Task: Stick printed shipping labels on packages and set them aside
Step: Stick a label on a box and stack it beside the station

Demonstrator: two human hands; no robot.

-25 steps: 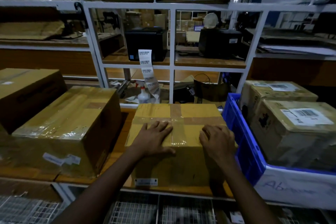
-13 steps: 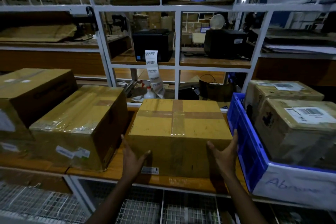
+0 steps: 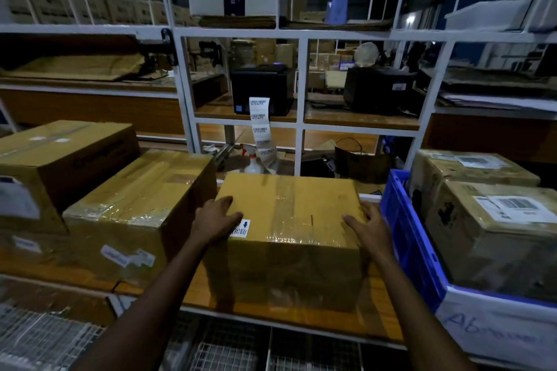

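wooden bench [image 3: 380, 315], box [image 3: 289, 208] now rolled, sticker [image 3: 241, 229] up, left hand [image 3: 214, 217] and right hand [image 3: 368, 227] moved onto its top, grip wide

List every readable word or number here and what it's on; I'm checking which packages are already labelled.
"FX10 CA…": white sticker on the middle box, by the left hand; rest unclear.
"Ab…": handwriting on the blue crate's white front; rest blurred.
Printer label strip, shipping label on the crate's box, far-left box print: too small or blurred.
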